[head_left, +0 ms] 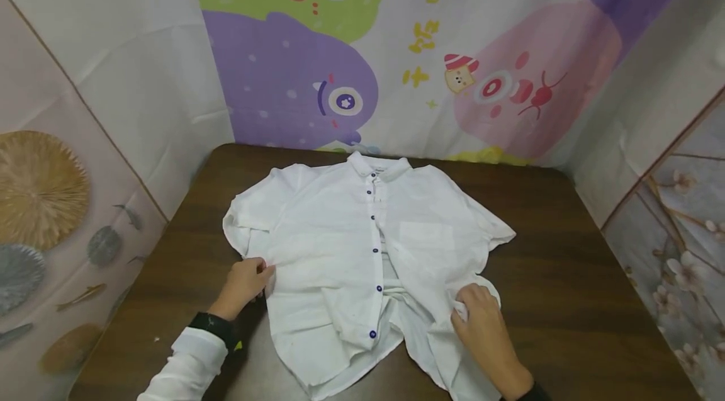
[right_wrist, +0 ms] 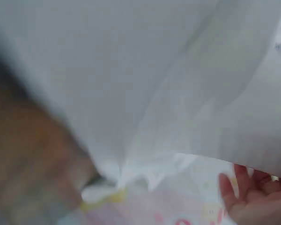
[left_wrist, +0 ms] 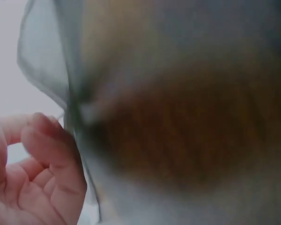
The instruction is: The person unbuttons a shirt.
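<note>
A white short-sleeved button-up shirt lies front up on the brown table, its collar toward the back wall. Dark blue buttons run down its placket, and the lower front parts in folds. With thumb and fingertips, my left hand pinches the side edge just below the sleeve; the left wrist view shows its curled fingers at the cloth's edge. My right hand grips the opposite side lower down, a bunched bit of cloth between thumb and fingers. In the right wrist view, cloth hides part of its fingers.
The wooden table extends around the shirt on both sides. Behind it hangs a curtain with cartoon monsters. Patterned panels stand at left and right. A black band circles the left wrist over a white sleeve.
</note>
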A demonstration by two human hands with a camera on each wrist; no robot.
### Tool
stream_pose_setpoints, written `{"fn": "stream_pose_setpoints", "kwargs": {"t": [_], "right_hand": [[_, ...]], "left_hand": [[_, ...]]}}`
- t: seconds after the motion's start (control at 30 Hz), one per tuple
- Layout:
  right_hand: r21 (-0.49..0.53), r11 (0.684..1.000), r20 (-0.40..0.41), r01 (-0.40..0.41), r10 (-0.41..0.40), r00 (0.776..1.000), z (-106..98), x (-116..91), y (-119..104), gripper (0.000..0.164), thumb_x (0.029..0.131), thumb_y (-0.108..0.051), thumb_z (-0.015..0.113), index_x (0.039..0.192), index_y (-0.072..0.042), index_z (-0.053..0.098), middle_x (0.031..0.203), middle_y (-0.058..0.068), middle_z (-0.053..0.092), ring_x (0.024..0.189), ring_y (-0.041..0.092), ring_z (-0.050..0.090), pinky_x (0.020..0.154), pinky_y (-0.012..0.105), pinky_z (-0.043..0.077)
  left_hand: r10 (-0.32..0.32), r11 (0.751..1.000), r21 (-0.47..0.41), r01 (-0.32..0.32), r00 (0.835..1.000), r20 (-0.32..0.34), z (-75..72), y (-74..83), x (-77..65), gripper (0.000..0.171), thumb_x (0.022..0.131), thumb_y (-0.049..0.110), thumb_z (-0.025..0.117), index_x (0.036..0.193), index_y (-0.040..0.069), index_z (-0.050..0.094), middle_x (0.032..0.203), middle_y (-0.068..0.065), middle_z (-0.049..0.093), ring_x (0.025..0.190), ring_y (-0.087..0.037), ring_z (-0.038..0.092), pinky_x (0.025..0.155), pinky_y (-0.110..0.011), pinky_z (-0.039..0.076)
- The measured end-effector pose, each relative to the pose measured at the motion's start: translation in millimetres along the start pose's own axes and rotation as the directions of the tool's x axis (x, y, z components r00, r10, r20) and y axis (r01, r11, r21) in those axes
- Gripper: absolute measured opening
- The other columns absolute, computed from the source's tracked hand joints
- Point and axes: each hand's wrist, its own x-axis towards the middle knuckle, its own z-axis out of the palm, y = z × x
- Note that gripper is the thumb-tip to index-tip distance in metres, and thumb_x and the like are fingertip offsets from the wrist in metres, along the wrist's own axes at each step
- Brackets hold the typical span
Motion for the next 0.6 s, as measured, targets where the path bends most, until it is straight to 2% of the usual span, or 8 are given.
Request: {"fn": "stream_pose_setpoints", "kwargs": {"t": [0.13, 0.23, 0.3, 0.37, 0.4, 0.47, 0.53, 0.6], "right_hand": [[0.021, 0.997, 0.009, 0.070, -0.070, 0.997, -13.3, 4.1, -2.5, 0.027, 0.063, 0.008, 0.066, 0.082, -0.009, 0.058, 0.078, -0.004, 0.045, 0.059, 0.004, 0.039, 0.052, 0.018, 0.038], [0.021, 0.983, 0.078, 0.181, -0.182, 0.980, -19.5, 2.0, -13.4, 0.035, 0.064, 0.007, 0.067, 0.092, -0.014, 0.065, 0.078, -0.006, 0.043, 0.052, -0.003, 0.030, 0.043, 0.011, 0.030], [0.038, 0.968, 0.196, 0.247, -0.250, 0.948, -20.4, -2.2, -26.0, 0.034, 0.069, 0.000, 0.070, 0.099, -0.014, 0.067, 0.078, -0.006, 0.043, 0.050, -0.003, 0.028, 0.042, 0.012, 0.029], [0.077, 0.963, 0.389, 0.259, -0.268, 0.882, -18.9, -6.9, -40.6, 0.034, 0.075, -0.012, 0.072, 0.108, -0.012, 0.064, 0.084, -0.005, 0.047, 0.053, -0.001, 0.035, 0.046, 0.015, 0.034], [0.100, 0.964, 0.490, 0.245, -0.262, 0.831, -17.4, -9.4, -47.6, 0.039, 0.077, -0.019, 0.072, 0.114, -0.010, 0.061, 0.088, -0.004, 0.049, 0.057, 0.000, 0.039, 0.049, 0.018, 0.037], [0.166, 0.970, 0.664, 0.178, -0.243, 0.707, -13.3, -13.0, -59.4, 0.050, 0.083, -0.029, 0.068, 0.125, -0.006, 0.054, 0.097, -0.002, 0.051, 0.066, 0.003, 0.047, 0.057, 0.022, 0.044], [0.206, 0.974, 0.772, 0.096, -0.222, 0.596, -9.9, -14.6, -66.9, 0.060, 0.086, -0.037, 0.062, 0.133, -0.004, 0.046, 0.110, 0.002, 0.054, 0.085, 0.007, 0.055, 0.071, 0.026, 0.048], [0.249, 0.968, 0.798, 0.041, -0.229, 0.558, -8.2, -13.7, -68.6, 0.061, 0.089, -0.040, 0.058, 0.135, -0.003, 0.044, 0.119, 0.003, 0.053, 0.099, 0.010, 0.056, 0.083, 0.028, 0.048]], "left_hand": [[-0.058, 0.994, -0.091, 0.062, 0.997, 0.043, -6.4, -5.2, 1.4, 0.025, 0.090, 0.019, 0.052, 0.071, 0.004, 0.053, 0.056, -0.003, 0.053, 0.048, -0.013, 0.050, 0.045, -0.027, 0.045], [-0.035, 0.999, -0.030, 0.036, 0.999, 0.037, -10.4, -5.3, 0.4, 0.023, 0.090, 0.017, 0.051, 0.070, 0.004, 0.053, 0.058, -0.002, 0.051, 0.050, -0.013, 0.049, 0.046, -0.026, 0.043], [0.008, 1.000, 0.023, -0.008, 1.000, 0.008, -11.0, 0.6, -0.2, 0.023, 0.088, 0.016, 0.052, 0.068, 0.005, 0.051, 0.058, -0.002, 0.047, 0.051, -0.014, 0.046, 0.047, -0.026, 0.038], [0.079, 0.996, 0.049, -0.077, 0.997, -0.023, -8.4, 11.9, 0.7, 0.021, 0.087, 0.014, 0.053, 0.068, 0.006, 0.051, 0.058, -0.001, 0.045, 0.053, -0.014, 0.044, 0.049, -0.026, 0.035], [0.113, 0.993, 0.042, -0.112, 0.993, -0.023, -5.5, 19.6, 1.5, 0.020, 0.087, 0.013, 0.053, 0.069, 0.006, 0.051, 0.059, -0.002, 0.046, 0.054, -0.014, 0.044, 0.050, -0.026, 0.034], [0.164, 0.986, -0.016, -0.164, 0.986, 0.014, 3.1, 38.1, 3.6, 0.016, 0.088, 0.012, 0.053, 0.074, 0.004, 0.054, 0.061, -0.002, 0.051, 0.054, -0.014, 0.048, 0.050, -0.026, 0.038], [0.209, 0.974, -0.108, -0.199, 0.973, 0.093, 14.9, 57.7, 6.9, 0.011, 0.090, 0.011, 0.054, 0.087, 0.001, 0.058, 0.067, -0.005, 0.060, 0.056, -0.014, 0.055, 0.051, -0.026, 0.044], [0.221, 0.962, -0.203, -0.181, 0.956, 0.192, 28.9, 76.7, 10.1, 0.018, 0.091, 0.012, 0.054, 0.102, -0.002, 0.058, 0.076, -0.009, 0.066, 0.059, -0.016, 0.061, 0.053, -0.028, 0.050]]}}
